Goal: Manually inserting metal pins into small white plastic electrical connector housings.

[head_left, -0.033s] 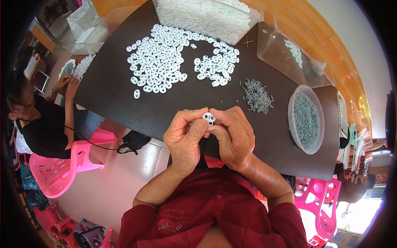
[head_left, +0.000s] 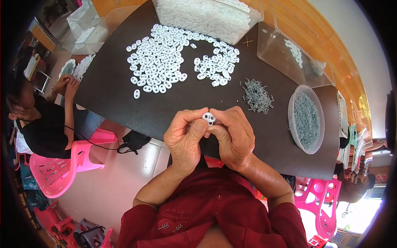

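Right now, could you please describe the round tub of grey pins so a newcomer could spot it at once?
Start at the dark table and follow it to the person's right edge. There sits a round translucent tub filled with grey pins, beside the loose grey pile. It is the only round container; the others are rectangular clear boxes.

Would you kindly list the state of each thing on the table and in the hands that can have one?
left hand: closed on the white part.
right hand: closed on the white part.
white part: held above the table edge, between both hands' fingertips.
round tub: open, filled with grey pieces.
grey pins: loose heap on the table.
white rings: spread flat in two patches.
clear bin: open, full of white pieces.
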Demonstrator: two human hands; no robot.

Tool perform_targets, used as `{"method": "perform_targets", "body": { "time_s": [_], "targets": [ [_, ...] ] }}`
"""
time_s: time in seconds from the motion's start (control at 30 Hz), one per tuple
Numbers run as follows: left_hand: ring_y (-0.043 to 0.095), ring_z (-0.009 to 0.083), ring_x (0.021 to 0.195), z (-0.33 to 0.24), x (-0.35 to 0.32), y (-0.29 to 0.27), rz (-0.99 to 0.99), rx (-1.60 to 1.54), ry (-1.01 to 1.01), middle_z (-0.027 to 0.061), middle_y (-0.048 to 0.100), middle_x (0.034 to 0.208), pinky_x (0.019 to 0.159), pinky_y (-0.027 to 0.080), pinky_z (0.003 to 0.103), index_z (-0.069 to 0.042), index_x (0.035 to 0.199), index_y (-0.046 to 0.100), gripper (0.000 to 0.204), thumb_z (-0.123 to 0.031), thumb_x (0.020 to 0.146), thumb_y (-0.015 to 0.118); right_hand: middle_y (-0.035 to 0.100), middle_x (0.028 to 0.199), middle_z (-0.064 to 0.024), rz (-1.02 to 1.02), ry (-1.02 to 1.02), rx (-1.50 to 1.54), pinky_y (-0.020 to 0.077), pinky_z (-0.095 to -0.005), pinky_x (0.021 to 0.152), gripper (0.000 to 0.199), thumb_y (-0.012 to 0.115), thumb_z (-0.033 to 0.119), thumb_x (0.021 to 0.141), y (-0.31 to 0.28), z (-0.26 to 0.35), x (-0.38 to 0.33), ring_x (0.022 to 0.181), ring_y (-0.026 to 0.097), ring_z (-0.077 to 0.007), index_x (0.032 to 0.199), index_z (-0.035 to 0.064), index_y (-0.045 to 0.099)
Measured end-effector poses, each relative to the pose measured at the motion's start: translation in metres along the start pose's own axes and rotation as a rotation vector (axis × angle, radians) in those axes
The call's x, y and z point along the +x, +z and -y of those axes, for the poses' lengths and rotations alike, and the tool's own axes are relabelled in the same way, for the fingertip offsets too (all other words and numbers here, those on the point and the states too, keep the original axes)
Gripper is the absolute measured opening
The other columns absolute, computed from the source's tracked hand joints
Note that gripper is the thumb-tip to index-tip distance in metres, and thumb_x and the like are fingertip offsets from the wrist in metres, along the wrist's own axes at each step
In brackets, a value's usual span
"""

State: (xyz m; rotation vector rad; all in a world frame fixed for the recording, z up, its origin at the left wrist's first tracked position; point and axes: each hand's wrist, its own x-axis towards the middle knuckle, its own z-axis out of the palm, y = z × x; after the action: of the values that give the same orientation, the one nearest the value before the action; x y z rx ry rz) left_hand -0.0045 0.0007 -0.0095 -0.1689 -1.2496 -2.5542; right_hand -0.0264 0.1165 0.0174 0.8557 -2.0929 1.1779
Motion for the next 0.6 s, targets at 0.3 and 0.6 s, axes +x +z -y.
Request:
{"method": "perform_targets", "body": {
  "time_s": [0.3,0.6],
  "targets": [
    [0.050,0.0065,0.066,0.008,-0.003,-0.005,-0.026,0.040,0.056,0.0025,0.056,0.082,0.059,0.043,0.019,0.003,0.102,0.061,0.017,-0.009,0.090,0.061,0.062,0.081,-0.0087,-0.028,-0.002,-0.001,0.0447,-0.0308,0.057,0.033,0.067,-0.008,0.070,0.007,0.000,-0.004,0.065,0.056,-0.0212,0.102,-0.0035,0.059],
    [0.054,0.0078,0.074,-0.007,0.000,0.001,-0.043,0.057,0.023,0.0051,0.062,0.090,0.067,0.045,0.021,0.002,0.102,0.059,0.016,-0.010,0.092,0.059,0.062,0.078,-0.0068,-0.033,0.129,0.021,0.0446,-0.0265,0.060,0.027,0.069,-0.005,0.074,0.006,0.010,0.000,0.068,0.054,-0.0171,0.100,-0.0034,0.062]
  ]
}}
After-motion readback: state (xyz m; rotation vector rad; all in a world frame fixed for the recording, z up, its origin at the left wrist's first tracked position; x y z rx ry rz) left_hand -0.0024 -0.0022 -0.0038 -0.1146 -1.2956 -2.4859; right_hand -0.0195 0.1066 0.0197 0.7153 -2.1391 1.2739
